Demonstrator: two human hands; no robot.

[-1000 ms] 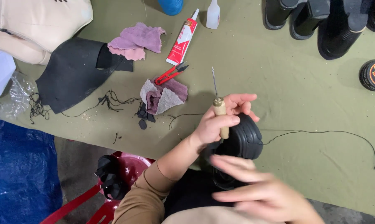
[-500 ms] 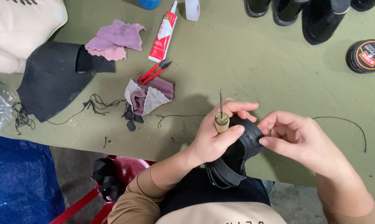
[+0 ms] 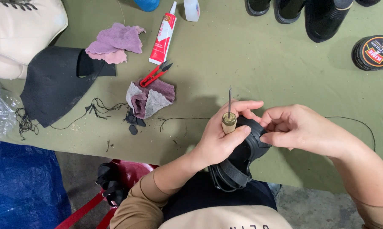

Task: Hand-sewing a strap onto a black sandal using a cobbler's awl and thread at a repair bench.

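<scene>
My left hand (image 3: 219,142) has its grip clamped on a wooden-handled awl (image 3: 229,120), needle up, and presses a black sandal (image 3: 238,157) held over the edge of the green worktop (image 3: 242,68). My right hand (image 3: 299,129) pinches the sandal's upper edge. Red snips (image 3: 155,74) lie well apart.

Bare hands, brown sleeves, cream top

The left hand (image 3: 219,142) and right hand (image 3: 299,129) are bare, without rings or gloves. Tan-brown long sleeves (image 3: 142,199) cover the forearms, pushed back from the wrists; a cream garment with dark lettering covers the chest.
</scene>
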